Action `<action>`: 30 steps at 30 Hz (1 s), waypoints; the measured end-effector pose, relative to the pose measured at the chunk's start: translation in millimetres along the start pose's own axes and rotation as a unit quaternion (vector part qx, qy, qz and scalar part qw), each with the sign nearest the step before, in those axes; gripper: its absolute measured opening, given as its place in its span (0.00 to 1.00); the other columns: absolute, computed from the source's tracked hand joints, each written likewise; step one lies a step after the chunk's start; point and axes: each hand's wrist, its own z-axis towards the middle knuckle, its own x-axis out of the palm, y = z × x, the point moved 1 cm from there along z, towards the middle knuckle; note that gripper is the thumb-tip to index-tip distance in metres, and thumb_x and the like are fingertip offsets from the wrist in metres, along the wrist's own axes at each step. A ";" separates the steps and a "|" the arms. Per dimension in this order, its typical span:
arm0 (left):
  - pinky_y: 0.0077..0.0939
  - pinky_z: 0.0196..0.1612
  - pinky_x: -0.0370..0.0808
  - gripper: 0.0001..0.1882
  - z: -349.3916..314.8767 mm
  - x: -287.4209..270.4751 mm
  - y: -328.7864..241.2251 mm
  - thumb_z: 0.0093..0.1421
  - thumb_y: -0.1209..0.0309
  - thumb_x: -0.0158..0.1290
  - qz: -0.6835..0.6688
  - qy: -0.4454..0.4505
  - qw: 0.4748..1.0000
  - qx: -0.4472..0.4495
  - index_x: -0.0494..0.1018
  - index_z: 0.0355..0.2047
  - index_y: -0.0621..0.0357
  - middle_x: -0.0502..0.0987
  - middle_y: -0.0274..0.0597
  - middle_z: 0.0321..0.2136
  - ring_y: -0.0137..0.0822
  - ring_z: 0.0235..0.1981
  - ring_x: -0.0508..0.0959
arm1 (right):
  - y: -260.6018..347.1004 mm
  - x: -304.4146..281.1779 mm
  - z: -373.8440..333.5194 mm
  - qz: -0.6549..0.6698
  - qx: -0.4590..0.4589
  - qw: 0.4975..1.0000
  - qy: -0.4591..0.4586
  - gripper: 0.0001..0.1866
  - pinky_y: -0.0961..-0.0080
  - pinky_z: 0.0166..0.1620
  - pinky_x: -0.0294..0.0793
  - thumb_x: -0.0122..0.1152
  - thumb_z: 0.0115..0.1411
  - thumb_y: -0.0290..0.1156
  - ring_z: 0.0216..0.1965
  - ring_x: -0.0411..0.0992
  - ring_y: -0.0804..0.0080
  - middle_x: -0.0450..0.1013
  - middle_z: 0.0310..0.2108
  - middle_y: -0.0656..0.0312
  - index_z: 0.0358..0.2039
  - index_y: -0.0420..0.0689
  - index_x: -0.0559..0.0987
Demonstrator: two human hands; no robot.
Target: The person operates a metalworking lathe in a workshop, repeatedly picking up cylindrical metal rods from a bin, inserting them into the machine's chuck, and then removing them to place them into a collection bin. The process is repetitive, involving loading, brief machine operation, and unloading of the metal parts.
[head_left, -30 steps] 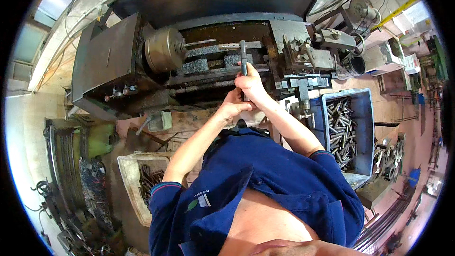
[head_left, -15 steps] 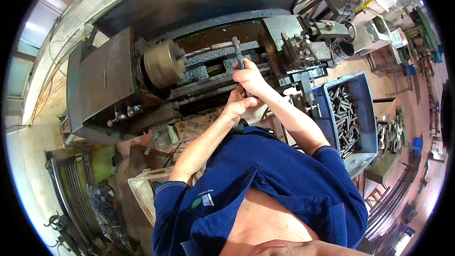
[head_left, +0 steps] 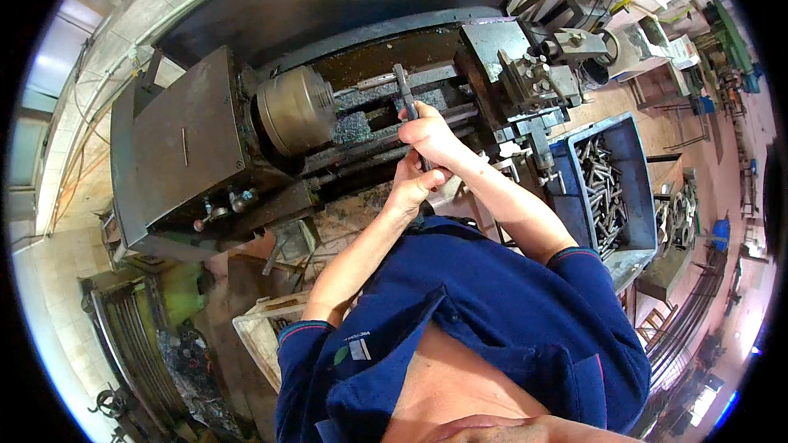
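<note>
A dark metal rod with a thicker, lighter end slants away from me over the lathe bed. My right hand is closed round its middle. Just below, my left hand is closed on its near end; the fingers cover much of that part. Left of the rod is the lathe chuck, a brass-coloured drum; whether it turns cannot be told. Metal chips lie on the bed under the rod.
The lathe's headstock stands left, its levers facing me. The tool post and tailstock are right. A blue crate of short metal rods stands near my right arm. A dark splash panel closes the back.
The rod's far end has swung slightly left, toward the chuck. Both hands keep their hold. The whole view has shifted a little.
</note>
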 end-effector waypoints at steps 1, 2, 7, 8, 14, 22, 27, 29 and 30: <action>0.19 0.33 0.71 0.30 -0.4 2.7 -1.1 0.38 0.71 0.62 -0.015 0.004 1.000 0.002 0.64 0.42 0.66 0.71 0.38 0.34 0.28 0.34 0.73 | -0.8 -1.6 1.1 -0.007 -0.010 1.000 -0.006 0.12 0.76 0.26 0.63 0.55 0.39 0.28 0.22 0.62 0.74 0.64 0.19 0.63 0.27 0.40 0.69; 0.17 0.29 0.71 0.29 -3.3 3.4 -3.6 0.38 0.66 0.63 -0.004 -0.023 1.000 0.021 0.66 0.40 0.65 0.73 0.36 0.29 0.27 0.30 0.74 | -2.0 2.0 1.2 -0.011 -0.006 1.000 0.003 0.12 0.75 0.27 0.63 0.55 0.39 0.28 0.23 0.63 0.73 0.64 0.20 0.63 0.27 0.40 0.69; 0.16 0.25 0.71 0.30 -8.8 -14.3 -13.1 0.38 0.58 0.64 0.051 0.011 0.998 0.028 0.68 0.38 0.65 0.74 0.35 0.26 0.25 0.25 0.74 | 5.2 20.6 -1.2 -0.072 -0.016 0.997 0.005 0.13 0.74 0.31 0.66 0.56 0.38 0.29 0.27 0.65 0.71 0.66 0.22 0.59 0.27 0.40 0.69; 0.17 0.26 0.72 0.30 -7.7 -6.4 -10.2 0.39 0.58 0.64 0.021 -0.001 0.999 0.040 0.68 0.38 0.65 0.74 0.35 0.26 0.26 0.25 0.74 | -1.2 14.8 2.4 -0.045 -0.015 0.999 -0.003 0.14 0.74 0.31 0.65 0.56 0.38 0.29 0.27 0.65 0.70 0.66 0.21 0.58 0.28 0.40 0.69; 0.15 0.28 0.71 0.24 -6.7 -8.1 -7.2 0.40 0.65 0.60 0.037 -0.030 0.998 0.034 0.69 0.36 0.65 0.75 0.34 0.27 0.25 0.25 0.75 | -0.7 17.0 4.4 -0.065 -0.009 0.998 -0.009 0.15 0.75 0.32 0.65 0.57 0.37 0.29 0.28 0.65 0.70 0.66 0.23 0.57 0.28 0.38 0.69; 0.16 0.26 0.71 0.26 -5.0 3.4 -2.3 0.39 0.63 0.62 0.002 -0.035 0.999 0.030 0.69 0.37 0.62 0.74 0.34 0.27 0.25 0.26 0.74 | -5.6 2.7 3.9 -0.049 -0.002 0.999 -0.010 0.15 0.74 0.31 0.66 0.55 0.38 0.29 0.26 0.66 0.68 0.67 0.22 0.57 0.28 0.38 0.69; 0.16 0.25 0.71 0.28 -5.7 -6.0 -10.0 0.38 0.58 0.64 0.050 -0.008 0.998 0.028 0.69 0.36 0.63 0.75 0.34 0.25 0.25 0.25 0.74 | 3.5 13.4 2.4 -0.078 -0.004 0.997 0.007 0.14 0.74 0.32 0.66 0.56 0.38 0.30 0.27 0.65 0.69 0.66 0.22 0.57 0.28 0.38 0.69; 0.16 0.25 0.71 0.31 -2.2 10.0 -6.2 0.38 0.56 0.64 0.031 -0.015 0.999 0.025 0.68 0.38 0.62 0.75 0.35 0.27 0.25 0.26 0.74 | -10.0 -1.4 5.7 -0.007 0.002 1.000 -0.005 0.13 0.74 0.29 0.65 0.55 0.39 0.29 0.25 0.65 0.72 0.66 0.21 0.59 0.27 0.39 0.69; 0.16 0.26 0.71 0.32 1.7 12.7 -2.7 0.39 0.56 0.63 0.027 0.007 0.999 0.028 0.67 0.40 0.62 0.75 0.34 0.28 0.25 0.26 0.74 | -11.1 -9.8 7.5 -0.025 -0.026 0.999 -0.013 0.12 0.75 0.27 0.64 0.55 0.39 0.29 0.24 0.64 0.74 0.65 0.19 0.61 0.27 0.39 0.69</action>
